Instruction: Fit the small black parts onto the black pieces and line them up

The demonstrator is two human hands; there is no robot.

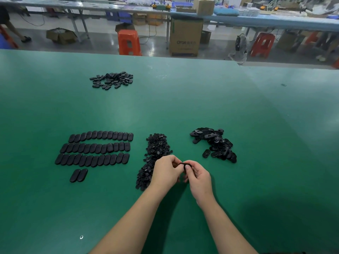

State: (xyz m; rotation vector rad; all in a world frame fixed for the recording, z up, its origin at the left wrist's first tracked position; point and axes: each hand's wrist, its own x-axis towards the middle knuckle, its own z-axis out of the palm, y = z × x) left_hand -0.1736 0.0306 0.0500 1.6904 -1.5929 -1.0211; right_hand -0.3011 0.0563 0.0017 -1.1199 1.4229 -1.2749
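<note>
Both hands meet above the green bench: the right hand pinches a black piece, and the left hand has its fingers curled against it, its grip contents hidden. A misaligned small part may slip into the near pile of small parts; finished rows lie left.

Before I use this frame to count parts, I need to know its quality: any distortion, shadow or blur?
Head view: wide-angle bending curves the green table at its far edge; the arms cast a soft shadow bottom right; ceiling light glares on the far floor; the black piece between left hand and right hand lacks detail.
</note>
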